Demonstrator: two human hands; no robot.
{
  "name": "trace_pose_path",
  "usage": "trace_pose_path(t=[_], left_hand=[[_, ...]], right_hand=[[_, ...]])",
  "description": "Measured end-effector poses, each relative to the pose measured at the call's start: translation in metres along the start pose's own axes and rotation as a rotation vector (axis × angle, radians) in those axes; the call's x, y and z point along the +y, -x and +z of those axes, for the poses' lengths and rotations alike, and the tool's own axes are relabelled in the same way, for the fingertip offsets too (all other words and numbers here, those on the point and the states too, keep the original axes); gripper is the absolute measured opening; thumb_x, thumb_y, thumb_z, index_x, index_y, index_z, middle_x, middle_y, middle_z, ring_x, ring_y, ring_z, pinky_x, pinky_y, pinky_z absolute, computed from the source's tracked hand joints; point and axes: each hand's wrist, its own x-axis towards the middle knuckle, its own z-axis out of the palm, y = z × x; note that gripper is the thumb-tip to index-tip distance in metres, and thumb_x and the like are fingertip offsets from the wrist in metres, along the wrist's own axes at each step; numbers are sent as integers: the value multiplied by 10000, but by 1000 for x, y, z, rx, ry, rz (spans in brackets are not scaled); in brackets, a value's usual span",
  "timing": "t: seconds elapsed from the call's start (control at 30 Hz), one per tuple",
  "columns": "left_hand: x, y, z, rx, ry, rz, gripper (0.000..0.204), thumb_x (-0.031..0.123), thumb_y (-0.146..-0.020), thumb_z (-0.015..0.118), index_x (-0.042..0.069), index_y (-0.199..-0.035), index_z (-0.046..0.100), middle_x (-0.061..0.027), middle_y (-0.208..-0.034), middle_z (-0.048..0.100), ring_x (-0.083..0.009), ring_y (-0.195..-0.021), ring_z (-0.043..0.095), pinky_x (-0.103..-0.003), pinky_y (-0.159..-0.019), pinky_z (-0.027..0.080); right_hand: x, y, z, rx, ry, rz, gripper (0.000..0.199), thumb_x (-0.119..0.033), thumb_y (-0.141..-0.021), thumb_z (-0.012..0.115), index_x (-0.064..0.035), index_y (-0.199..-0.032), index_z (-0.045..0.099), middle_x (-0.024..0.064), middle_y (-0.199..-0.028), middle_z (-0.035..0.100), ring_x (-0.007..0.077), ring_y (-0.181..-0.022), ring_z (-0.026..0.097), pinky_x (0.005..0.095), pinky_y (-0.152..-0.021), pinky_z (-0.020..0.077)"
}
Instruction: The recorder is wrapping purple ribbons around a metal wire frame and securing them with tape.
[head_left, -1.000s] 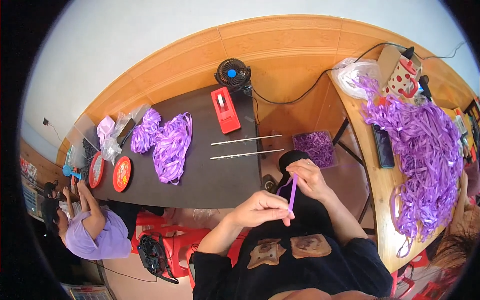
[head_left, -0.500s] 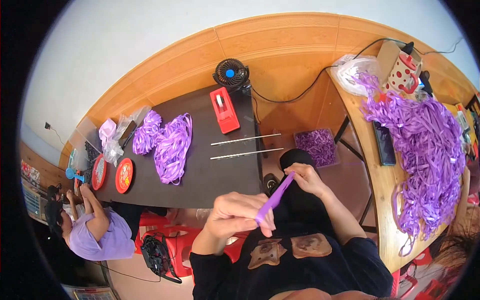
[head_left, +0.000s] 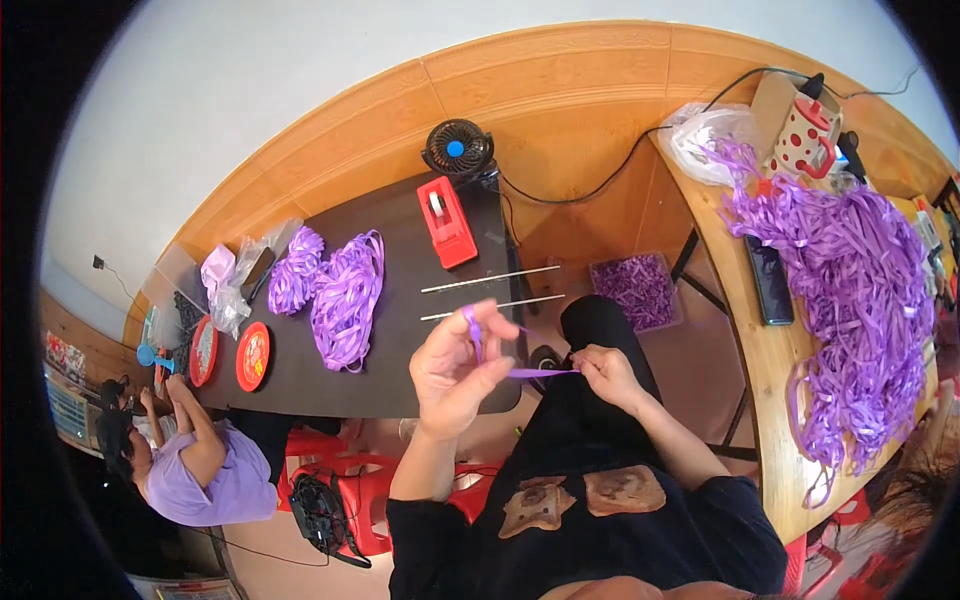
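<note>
A narrow purple ribbon point(head_left: 543, 374) runs nearly level between my two hands, above my lap. My left hand point(head_left: 448, 380) is raised in front of the dark table's near edge. Its fingers are curved, with the ribbon looped over them and passing by the thumb. Over my right knee, my right hand point(head_left: 612, 378) is closed, pinching the ribbon's other end between thumb and fingers. Beyond my left hand, two thin pale rods point(head_left: 490, 280) lie side by side on the dark table point(head_left: 410, 385).
The dark table also bears a red tape dispenser point(head_left: 447, 222), a small fan point(head_left: 457, 148), purple ribbon bundles point(head_left: 347, 300) and red plates point(head_left: 253, 357). At right, a wooden table point(head_left: 780, 440) carries a ribbon heap point(head_left: 850, 320) and a phone point(head_left: 768, 282). Another person point(head_left: 215, 470) sits at left.
My left hand has risen and moved away from me, its fingers spreading with the ribbon looped over them. My right hand has dropped slightly. The ribbon has gone from slanted to nearly level.
</note>
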Motion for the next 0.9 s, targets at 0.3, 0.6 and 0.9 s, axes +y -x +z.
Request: trace_pose_path(t=[0.3,0.6,0.9], left_hand=[[-23,-13,-10,78,-464,236,429,-106,-854,474,-20,-1274,485,-151,-1042,618,-133,-815,582,-255,-753,475],[-27,-23,-14,58,-332,68,350,-25,-891,496,-6,-1239,529,-166,-1012,644,-182,-795,643,-260,-685,504],[-14,-25,-12,16,220,-404,354,42,-895,519,-41,-1239,496,-179,-877,657,-213,-718,653,-217,-508,480]], right_hand=[[-15,12,-5,74,65,-66,110,-82,-819,572,11,-769,604,173,-720,576,371,-649,586,422,-542,449],[-16,28,1,177,195,-35,114,-83,-822,572,17,-792,619,177,-728,589,363,-645,592,432,-547,454],[1,39,-1,125,183,124,153,-118,-823,600,26,-871,622,178,-792,587,334,-669,598,385,-582,469]])
